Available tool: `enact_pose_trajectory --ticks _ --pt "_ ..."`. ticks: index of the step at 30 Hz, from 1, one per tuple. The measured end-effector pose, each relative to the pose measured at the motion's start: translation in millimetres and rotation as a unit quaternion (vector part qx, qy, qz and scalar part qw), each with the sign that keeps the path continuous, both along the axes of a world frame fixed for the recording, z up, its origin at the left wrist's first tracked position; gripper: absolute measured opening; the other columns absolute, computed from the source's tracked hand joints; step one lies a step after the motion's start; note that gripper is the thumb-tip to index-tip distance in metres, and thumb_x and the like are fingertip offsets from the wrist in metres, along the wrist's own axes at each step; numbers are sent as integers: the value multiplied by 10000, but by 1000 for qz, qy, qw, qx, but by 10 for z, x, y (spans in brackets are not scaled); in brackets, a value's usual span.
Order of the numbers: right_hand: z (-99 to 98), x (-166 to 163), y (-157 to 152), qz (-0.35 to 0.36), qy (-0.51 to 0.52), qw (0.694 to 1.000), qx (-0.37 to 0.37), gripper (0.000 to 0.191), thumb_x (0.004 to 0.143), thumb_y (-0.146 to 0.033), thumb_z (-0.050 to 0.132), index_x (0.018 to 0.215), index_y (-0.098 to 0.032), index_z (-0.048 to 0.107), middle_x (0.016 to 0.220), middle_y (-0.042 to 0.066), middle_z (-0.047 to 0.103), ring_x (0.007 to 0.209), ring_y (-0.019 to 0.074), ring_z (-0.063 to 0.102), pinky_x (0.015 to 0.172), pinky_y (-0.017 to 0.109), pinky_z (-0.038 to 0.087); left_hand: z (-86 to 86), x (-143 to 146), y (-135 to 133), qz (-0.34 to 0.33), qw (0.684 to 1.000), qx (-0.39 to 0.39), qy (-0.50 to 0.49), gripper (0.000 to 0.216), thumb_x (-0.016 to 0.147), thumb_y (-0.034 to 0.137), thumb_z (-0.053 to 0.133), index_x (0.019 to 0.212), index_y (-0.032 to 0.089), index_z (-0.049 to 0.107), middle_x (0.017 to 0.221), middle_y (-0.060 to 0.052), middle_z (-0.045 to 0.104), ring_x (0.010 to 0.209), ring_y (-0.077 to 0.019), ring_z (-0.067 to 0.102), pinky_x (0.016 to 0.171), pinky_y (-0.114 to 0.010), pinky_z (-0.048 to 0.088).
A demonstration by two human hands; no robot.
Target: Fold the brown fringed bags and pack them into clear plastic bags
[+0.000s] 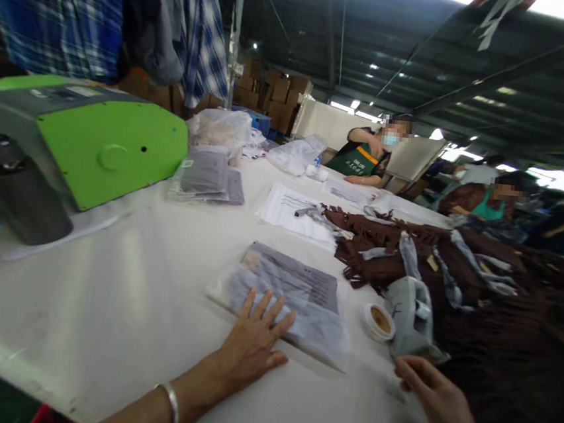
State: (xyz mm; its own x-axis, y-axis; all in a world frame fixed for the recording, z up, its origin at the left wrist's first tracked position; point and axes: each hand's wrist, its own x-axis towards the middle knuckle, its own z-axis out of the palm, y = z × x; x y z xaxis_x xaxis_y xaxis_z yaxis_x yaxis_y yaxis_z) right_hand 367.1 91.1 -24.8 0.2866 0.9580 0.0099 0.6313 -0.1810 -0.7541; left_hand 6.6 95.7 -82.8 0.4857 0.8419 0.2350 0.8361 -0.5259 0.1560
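Note:
My left hand (253,340) lies flat with fingers spread on a clear plastic bag (293,302) that holds a folded grey garment, on the white table (143,304). My right hand (436,399) hovers at the bag's right corner with fingers loosely curled; nothing shows in them. A small roll of tape (379,322) sits just right of the bag. A crumpled grey plastic bag (411,317) lies beside the tape, close to my right hand.
A green and grey machine (94,137) stands at the left. Packed bags (210,178) lie behind it. A pile of brown fringed garments (479,284) covers the right side. Two people (377,154) sit at the far end. Plaid shirts (66,11) hang overhead.

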Motion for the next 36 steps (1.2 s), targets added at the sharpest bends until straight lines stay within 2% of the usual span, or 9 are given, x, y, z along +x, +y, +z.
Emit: enact_pose_trajectory --ticks 3,5,9,16,22,26,30,33,36 --pt "319 -482 191 207 -90 974 -23 374 754 -571 538 705 -224 671 658 11 648 644 189 608 631 272 468 9 2 -17 2 1000 -5 -16 709 891 662 467 1489 342 260 1569 -68 274 1449 -353 148 1141 -651 72" --pt "516 -816 348 317 -198 927 -32 317 844 -470 484 726 -230 654 660 -2 651 671 177 605 644 263 440 3 5 -29 2 1000 -7 -23 701 898 682 423 1489 346 257 1570 -69 269 1448 -356 145 1137 -656 63" --pt "731 -1352 676 422 -367 828 -32 186 841 -297 524 719 -227 646 675 -19 666 621 144 573 555 247 342 -11 15 -31 -2 1000 -11 -29 691 892 683 437 1484 377 254 1573 -77 252 1449 -367 133 1122 -675 34" --pt "515 -1858 1142 515 -480 710 -20 64 698 -175 676 644 -206 667 628 21 662 639 171 589 626 274 396 -49 16 -8 -15 999 -16 -48 655 899 649 467 1474 397 280 1573 -85 249 1448 -381 137 1115 -681 26" --pt "309 -1996 1130 562 -522 642 12 108 839 -165 587 799 -159 687 770 76 702 768 210 618 838 404 421 -53 24 0 -16 997 -30 -66 631 890 614 522 1453 391 344 1567 -80 269 1449 -383 134 1124 -670 27" --pt "388 -2058 1002 548 -557 623 43 248 887 -148 499 1080 -144 656 856 111 719 758 236 619 785 386 400 -85 29 5 -14 997 -28 -66 697 842 528 643 1454 422 326 1570 -87 265 1437 -400 177 1111 -696 82" --pt "413 -2137 1075 530 -580 616 61 377 697 -324 787 1022 -184 657 863 71 718 765 246 621 774 364 416 -275 16 111 -27 999 -19 -31 849 758 411 760 1460 449 285 1559 -113 277 1403 -451 243 1050 -762 170" --pt "497 -2085 1280 482 -568 661 86 533 572 -377 870 1017 -190 644 965 84 703 867 269 617 889 389 400 -420 -11 210 -50 998 16 -17 795 805 458 713 1466 452 271 1534 -118 330 1368 -464 314 1023 -765 240" --pt "663 -1818 1416 391 -526 747 113 410 671 -301 800 1029 -208 623 1047 78 675 975 268 599 915 382 382 -476 -28 242 -53 997 48 -11 805 815 448 702 1477 450 244 1528 -115 341 1357 -462 335 1039 -762 217"
